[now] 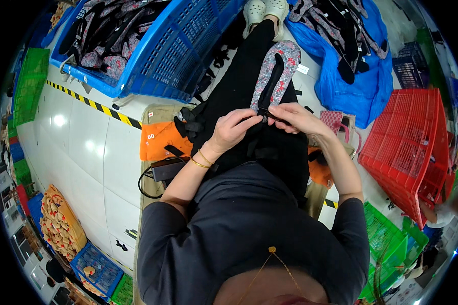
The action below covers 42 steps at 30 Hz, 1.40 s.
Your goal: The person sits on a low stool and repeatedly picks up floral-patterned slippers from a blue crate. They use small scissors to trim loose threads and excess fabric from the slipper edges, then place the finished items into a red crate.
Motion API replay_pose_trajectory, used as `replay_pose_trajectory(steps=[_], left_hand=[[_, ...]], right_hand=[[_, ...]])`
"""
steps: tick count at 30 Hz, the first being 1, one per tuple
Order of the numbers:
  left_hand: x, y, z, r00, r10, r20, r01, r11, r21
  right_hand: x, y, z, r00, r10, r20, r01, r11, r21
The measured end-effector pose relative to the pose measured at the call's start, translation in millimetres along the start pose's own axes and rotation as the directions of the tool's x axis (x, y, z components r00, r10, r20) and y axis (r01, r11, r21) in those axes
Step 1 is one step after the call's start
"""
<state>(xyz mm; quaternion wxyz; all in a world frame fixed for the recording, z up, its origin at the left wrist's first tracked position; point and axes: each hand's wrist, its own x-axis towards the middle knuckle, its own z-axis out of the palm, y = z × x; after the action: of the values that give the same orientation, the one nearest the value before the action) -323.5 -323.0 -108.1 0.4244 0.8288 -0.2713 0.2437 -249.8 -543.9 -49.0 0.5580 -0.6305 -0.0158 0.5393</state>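
Our L hand (232,131) & R hand (299,118) pinch the floral slipper-shaped piece (288,57) at nr end; best keep it taut.

A grey floral piece (289,65), a black strip (272,85) along it, lies toward the right edge of the black-clad lap (229,99). The white tiled floor (86,147) bears yellow-and-black tape (94,104), a black scrap (121,246) and, toward its right edge, a red crate (399,142).

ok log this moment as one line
left hand: fingers at near end of floral piece; right hand: at same end; piece: over black trousers
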Motion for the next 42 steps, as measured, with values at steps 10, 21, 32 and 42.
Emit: replay_pose_trajectory(steps=[10,21,32,42], left_hand=[[-4,-4,1,1.0,0.014,0.003,-0.014,1.0,-0.013],[-9,-1,-7,0.998,-0.008,0.066,0.011,0.999,-0.048],[79,20,-38,0.867,-0.454,0.207,0.411,0.884,0.22],[58,-25,21,0.523,-0.555,0.647,0.586,-0.317,-0.746]], right_hand=[[13,-1,13,0.992,0.117,-0.039,-0.11,0.984,0.143],[-4,20,3,0.998,0.005,-0.064,-0.003,1.0,0.025],[-16,57,-6,0.854,-0.385,-0.35,0.422,0.906,0.033],[-23,55,14,0.594,-0.378,-0.71,0.664,0.729,0.167]])
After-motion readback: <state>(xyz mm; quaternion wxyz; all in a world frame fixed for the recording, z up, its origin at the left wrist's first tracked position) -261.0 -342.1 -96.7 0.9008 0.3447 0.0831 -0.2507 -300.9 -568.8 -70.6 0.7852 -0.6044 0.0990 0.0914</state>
